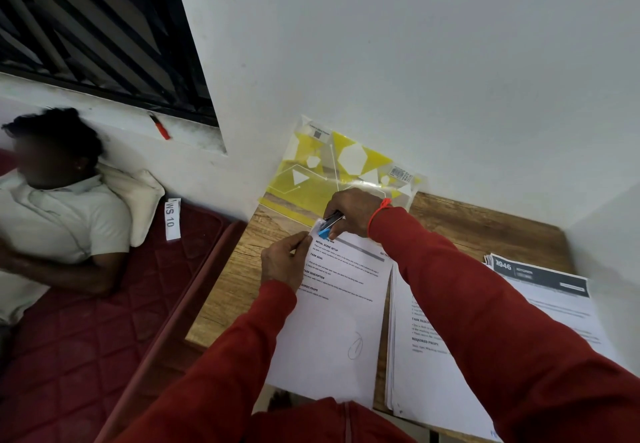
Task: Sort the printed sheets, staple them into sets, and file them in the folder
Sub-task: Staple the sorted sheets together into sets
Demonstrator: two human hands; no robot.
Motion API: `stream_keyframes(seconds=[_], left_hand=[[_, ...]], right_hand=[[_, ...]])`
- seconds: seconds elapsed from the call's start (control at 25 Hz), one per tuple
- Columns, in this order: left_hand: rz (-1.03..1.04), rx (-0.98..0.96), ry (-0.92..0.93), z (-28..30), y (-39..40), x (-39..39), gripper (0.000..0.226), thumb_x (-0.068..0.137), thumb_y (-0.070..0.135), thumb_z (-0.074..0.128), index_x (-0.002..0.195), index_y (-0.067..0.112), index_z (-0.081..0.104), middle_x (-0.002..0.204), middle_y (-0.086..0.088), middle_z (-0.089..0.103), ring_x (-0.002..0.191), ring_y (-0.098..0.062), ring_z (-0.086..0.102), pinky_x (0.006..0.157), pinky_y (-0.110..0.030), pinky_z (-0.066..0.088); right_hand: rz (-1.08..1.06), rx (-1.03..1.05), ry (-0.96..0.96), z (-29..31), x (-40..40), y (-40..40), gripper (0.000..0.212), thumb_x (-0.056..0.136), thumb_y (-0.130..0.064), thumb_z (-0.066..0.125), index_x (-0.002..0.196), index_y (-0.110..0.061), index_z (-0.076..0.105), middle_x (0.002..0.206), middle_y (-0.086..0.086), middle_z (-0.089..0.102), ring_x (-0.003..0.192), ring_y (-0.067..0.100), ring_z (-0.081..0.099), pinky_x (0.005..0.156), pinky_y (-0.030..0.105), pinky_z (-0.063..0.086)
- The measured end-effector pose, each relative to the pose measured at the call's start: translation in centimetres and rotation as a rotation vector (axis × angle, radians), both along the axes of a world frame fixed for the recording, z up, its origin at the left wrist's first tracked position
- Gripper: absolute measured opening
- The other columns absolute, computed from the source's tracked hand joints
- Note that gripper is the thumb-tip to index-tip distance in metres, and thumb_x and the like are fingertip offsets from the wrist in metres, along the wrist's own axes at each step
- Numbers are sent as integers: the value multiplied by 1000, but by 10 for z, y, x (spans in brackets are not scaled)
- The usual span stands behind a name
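A set of printed sheets (341, 318) lies on the wooden table (228, 283) in front of me. My right hand (353, 212) is shut on a small blue and black stapler (329, 226), which sits on the set's top left corner. My left hand (282, 262) pinches the left edge of the same set just below that corner. A yellow and clear patterned folder (332, 168) leans against the wall behind the stapler. More printed sheets (426, 366) lie in a stack to the right, partly under my right sleeve, and another pile (543, 283) lies further right.
White walls close the table at the back and right. On the left, below table height, a person in a white shirt (59, 220) lies on a dark red mattress (86, 338). A red-handled tool (160, 126) rests on the window ledge.
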State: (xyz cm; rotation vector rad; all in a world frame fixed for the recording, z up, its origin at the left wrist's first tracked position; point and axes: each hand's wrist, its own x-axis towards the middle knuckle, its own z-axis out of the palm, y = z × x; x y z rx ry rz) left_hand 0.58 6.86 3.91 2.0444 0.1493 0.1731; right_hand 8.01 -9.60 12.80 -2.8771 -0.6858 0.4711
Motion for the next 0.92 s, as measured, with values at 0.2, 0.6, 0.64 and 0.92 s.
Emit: stream_keyframes(seconds=[0.2, 0.6, 0.64, 0.92], left_hand=[[2, 8, -6, 2, 0, 0, 24, 89, 17, 68, 109, 4, 72, 102, -9, 74, 87, -11, 65, 84, -20, 50], [-6, -7, -4, -1, 2, -2, 25, 89, 17, 68, 110, 4, 72, 102, -8, 74, 85, -10, 64, 82, -19, 51], [-7, -4, -6, -1, 1, -2, 25, 89, 17, 68, 110, 5, 72, 102, -8, 74, 85, -9, 64, 80, -17, 49], [-38, 9, 2, -5, 0, -3, 25, 90, 20, 67, 112, 8, 72, 103, -6, 74, 88, -12, 66, 84, -24, 53]], right_hand=[[2, -29, 17, -3, 0, 0, 49, 75, -39, 79, 114, -12, 67, 110, 7, 65, 101, 25, 59, 86, 37, 49], [-4, -29, 11, -6, 0, 2, 46, 75, -36, 80, 112, -12, 67, 108, 6, 65, 101, 24, 59, 83, 34, 49], [-1, -27, 12, -6, -1, 2, 45, 75, -35, 80, 112, -12, 67, 108, 6, 65, 101, 24, 59, 84, 34, 49], [-57, 51, 20, -19, -1, -4, 40, 77, -33, 78, 109, -10, 68, 107, 8, 65, 102, 27, 59, 76, 28, 43]])
